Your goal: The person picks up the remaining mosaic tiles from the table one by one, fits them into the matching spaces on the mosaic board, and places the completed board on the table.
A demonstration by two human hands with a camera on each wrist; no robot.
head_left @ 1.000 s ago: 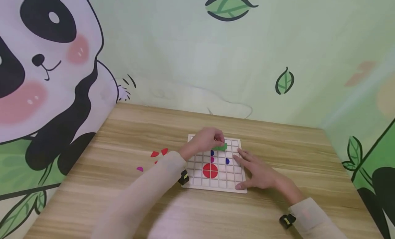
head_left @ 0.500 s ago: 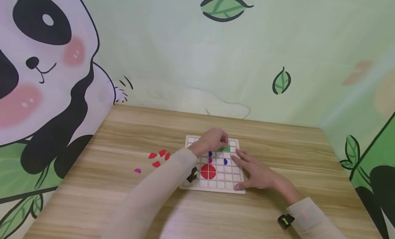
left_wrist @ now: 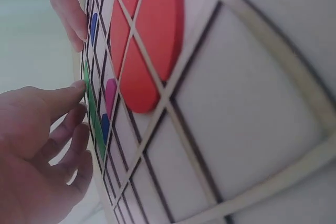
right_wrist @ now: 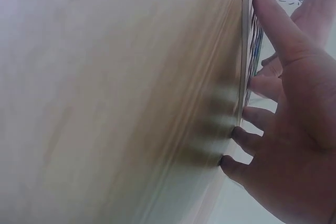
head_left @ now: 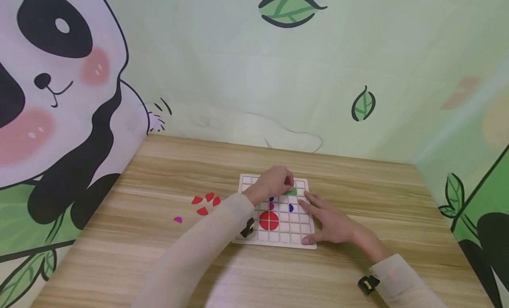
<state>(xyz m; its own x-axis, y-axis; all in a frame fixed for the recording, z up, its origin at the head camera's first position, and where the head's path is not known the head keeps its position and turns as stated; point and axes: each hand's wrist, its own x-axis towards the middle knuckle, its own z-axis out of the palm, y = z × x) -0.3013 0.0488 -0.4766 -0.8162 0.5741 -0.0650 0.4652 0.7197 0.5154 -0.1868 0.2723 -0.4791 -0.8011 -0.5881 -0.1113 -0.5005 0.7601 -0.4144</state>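
A white gridded board (head_left: 254, 235) lies on the wooden table. My left hand (head_left: 274, 182) reaches over its far part, thumb and curled fingers at a green square piece (head_left: 292, 191). In the left wrist view, the thumb tip meets one end of a green strip (left_wrist: 93, 109) on the board. My right hand (head_left: 334, 220) rests along the board's right edge with its fingers spread, thumb near the front corner. On the grid sit a red circle of quarter pieces (head_left: 268, 220), a magenta piece (head_left: 271, 206) and a blue half-round piece (head_left: 291, 207). Another blue piece (left_wrist: 105, 127) is beside the green strip.
Several loose red pieces (head_left: 202, 211) and a magenta half-round piece (head_left: 177, 219) lie on the table (head_left: 159, 180) left of the board. A painted wall (head_left: 222, 78) rises behind the table's far edge.
My left hand has shifted slightly right along the green pieces, then stays nearly still. The loose red pieces show more fully beside the sleeve. My right hand keeps its place on the board.
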